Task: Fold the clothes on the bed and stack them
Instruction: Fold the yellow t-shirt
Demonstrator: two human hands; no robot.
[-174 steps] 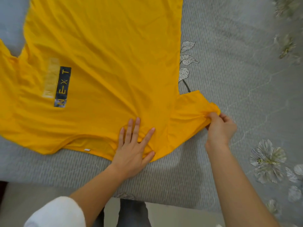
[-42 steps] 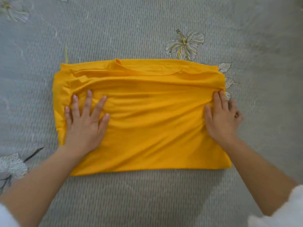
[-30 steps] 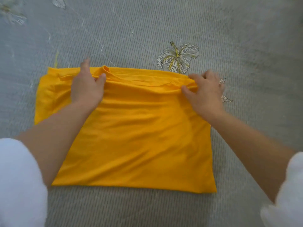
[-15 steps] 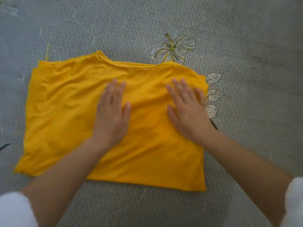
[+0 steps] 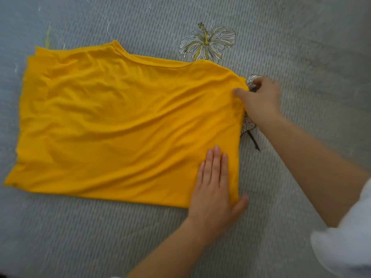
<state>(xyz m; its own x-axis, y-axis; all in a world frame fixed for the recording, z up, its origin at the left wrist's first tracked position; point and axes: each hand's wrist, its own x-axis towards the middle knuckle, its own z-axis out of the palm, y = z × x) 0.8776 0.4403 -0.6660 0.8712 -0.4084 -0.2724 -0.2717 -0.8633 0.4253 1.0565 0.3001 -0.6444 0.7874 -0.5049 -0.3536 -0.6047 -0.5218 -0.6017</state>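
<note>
A yellow T-shirt point(image 5: 120, 125) lies folded into a wide rectangle on the grey bed cover point(image 5: 80, 237), its neckline along the far edge. My left hand point(image 5: 214, 187) rests flat with straight fingers on the shirt's near right corner, the thumb off the edge on the cover. My right hand point(image 5: 259, 97) pinches the shirt's far right corner between thumb and curled fingers, and the cloth is creased toward it.
The bed cover is grey and ribbed, with a printed hibiscus flower point(image 5: 206, 43) just beyond the shirt and printed leaves by my right hand. White sleeves show at the lower right. No other clothes are in view.
Both hands left the middle of the shirt and moved to its right edge. The left went to the near right corner, and the right took hold of the far right corner.
</note>
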